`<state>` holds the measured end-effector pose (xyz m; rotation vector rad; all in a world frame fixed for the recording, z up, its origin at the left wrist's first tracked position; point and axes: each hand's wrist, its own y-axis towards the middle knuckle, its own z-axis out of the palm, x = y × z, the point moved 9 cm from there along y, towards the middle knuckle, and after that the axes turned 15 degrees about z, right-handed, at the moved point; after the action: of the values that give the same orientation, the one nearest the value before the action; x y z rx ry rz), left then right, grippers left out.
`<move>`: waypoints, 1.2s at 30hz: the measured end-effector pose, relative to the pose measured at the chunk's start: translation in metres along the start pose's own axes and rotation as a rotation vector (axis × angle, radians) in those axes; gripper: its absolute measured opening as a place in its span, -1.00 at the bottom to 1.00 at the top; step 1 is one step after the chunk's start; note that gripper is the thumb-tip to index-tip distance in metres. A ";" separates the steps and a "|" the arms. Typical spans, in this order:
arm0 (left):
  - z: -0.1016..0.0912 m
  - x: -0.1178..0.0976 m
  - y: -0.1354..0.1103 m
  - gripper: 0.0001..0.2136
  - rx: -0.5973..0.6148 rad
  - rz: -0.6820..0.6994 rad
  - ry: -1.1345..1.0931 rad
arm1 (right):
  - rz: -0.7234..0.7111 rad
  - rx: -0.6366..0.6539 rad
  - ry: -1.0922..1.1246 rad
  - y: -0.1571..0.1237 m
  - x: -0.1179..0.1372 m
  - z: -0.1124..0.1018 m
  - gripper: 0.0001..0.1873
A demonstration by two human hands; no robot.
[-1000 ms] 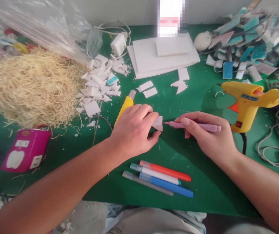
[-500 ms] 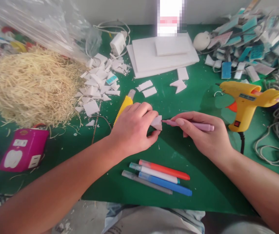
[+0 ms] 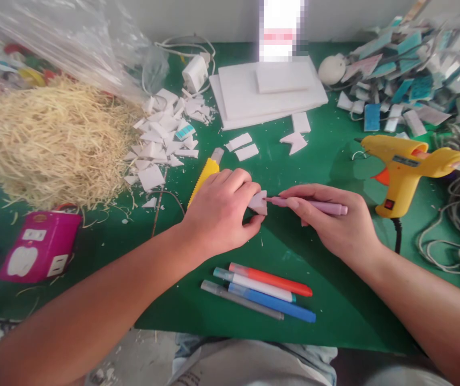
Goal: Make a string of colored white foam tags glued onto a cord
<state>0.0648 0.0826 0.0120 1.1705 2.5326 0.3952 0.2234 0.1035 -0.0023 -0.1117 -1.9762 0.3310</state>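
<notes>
My left hand (image 3: 220, 212) is closed on a small white foam piece (image 3: 259, 202) and holds it just above the green mat (image 3: 334, 289). My right hand (image 3: 334, 220) grips a pink marker (image 3: 314, 205) like a pen. The marker's tip touches the right edge of the foam piece. Several other markers (image 3: 262, 292), red, white, grey and blue, lie on the mat just below my hands. A yellow utility knife (image 3: 206, 172) lies behind my left hand, partly hidden by it.
A yellow glue gun (image 3: 407, 163) stands at the right with its cord trailing down. White foam sheets (image 3: 266, 91) lie at the back, foam scraps (image 3: 165, 139) at centre left. A straw pile (image 3: 49, 139) and a pink power strip (image 3: 37, 249) are at the left.
My right hand has slid the pink marker a little to the left, so its tip now touches the foam piece. My left hand has stayed in place.
</notes>
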 end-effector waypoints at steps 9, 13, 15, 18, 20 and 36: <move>-0.002 0.000 0.000 -0.78 -0.003 0.014 0.005 | -0.008 0.035 -0.002 -0.001 -0.001 0.002 -0.86; 0.000 0.001 0.000 -0.79 0.006 0.007 -0.010 | -0.017 0.053 0.003 -0.002 0.001 0.004 -0.88; 0.001 0.001 -0.001 -0.79 0.014 0.004 -0.011 | -0.019 0.040 0.008 -0.002 0.002 0.003 -0.89; 0.002 0.002 -0.001 -0.81 0.023 -0.007 -0.009 | -0.002 0.078 -0.002 -0.002 0.001 0.006 -0.86; 0.002 0.002 -0.001 -0.81 0.025 -0.010 -0.008 | 0.006 0.073 -0.001 -0.002 -0.001 0.006 -0.86; 0.001 0.002 -0.002 -0.79 0.034 0.007 0.003 | 0.000 0.013 -0.001 -0.003 0.003 -0.002 -0.62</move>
<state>0.0628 0.0825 0.0096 1.1922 2.5476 0.3568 0.2240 0.1016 0.0018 -0.1035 -1.9752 0.3436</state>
